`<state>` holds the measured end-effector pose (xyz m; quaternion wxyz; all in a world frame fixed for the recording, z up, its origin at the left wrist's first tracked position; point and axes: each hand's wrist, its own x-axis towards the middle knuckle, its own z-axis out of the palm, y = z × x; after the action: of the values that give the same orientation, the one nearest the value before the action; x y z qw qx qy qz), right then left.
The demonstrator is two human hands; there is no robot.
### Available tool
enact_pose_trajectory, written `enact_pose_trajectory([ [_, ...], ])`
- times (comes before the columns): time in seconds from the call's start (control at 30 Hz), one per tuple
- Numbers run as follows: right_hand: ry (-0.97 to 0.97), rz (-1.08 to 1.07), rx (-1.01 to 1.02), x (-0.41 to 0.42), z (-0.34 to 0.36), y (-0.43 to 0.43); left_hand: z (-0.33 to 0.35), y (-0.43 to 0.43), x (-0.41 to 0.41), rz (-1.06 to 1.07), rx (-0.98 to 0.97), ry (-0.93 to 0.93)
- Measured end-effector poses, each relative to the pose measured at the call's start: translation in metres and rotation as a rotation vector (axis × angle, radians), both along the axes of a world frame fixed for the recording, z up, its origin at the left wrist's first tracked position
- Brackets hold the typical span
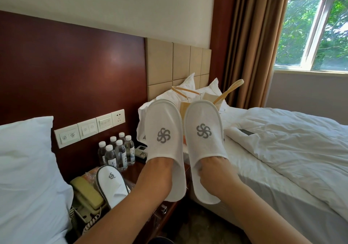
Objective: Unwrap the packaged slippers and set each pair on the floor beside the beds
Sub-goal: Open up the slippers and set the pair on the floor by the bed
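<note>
Left hand and right hand sit inside white slippers; grip cannot be told. Lowering could knock the water bottles at 9 o'clock.

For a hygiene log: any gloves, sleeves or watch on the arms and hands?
None show. The left forearm and right forearm are bare to the frame edge, with no watch or bracelet. The left hand and right hand wear no gloves; slippers cover their front parts, so rings cannot be told.
</note>
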<state>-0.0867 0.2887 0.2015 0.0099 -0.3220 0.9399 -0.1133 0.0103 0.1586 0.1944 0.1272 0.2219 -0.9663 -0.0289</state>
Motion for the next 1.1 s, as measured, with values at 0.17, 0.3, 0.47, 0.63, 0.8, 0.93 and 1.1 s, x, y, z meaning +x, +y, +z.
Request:
enact_pose_trajectory([
  [0.17,-0.085,-0.046,-0.030,-0.004,-0.008,-0.005,-0.005,0.002,-0.003,0.000,0.067,0.050],
  [0.3,-0.082,-0.054,-0.061,-0.005,-0.010,-0.006,-0.018,-0.003,-0.012,0.040,0.235,0.049],
  [0.47,-0.120,-0.067,-0.106,-0.004,-0.012,-0.008,-0.030,-0.006,-0.017,0.039,0.414,-0.026],
  [0.63,-0.155,-0.065,-0.116,0.000,-0.017,-0.008,-0.036,-0.003,-0.022,0.112,0.553,-0.114],
  [0.8,-0.168,-0.052,-0.132,-0.001,-0.016,-0.003,-0.032,0.004,-0.018,0.097,0.456,-0.099],
  [0.93,-0.182,-0.060,-0.155,-0.002,-0.016,-0.002,-0.023,0.018,-0.004,0.010,0.128,0.026],
  [1.1,-0.169,-0.002,-0.292,0.005,-0.017,0.003,-0.031,0.020,-0.013,0.008,0.296,0.140],
])
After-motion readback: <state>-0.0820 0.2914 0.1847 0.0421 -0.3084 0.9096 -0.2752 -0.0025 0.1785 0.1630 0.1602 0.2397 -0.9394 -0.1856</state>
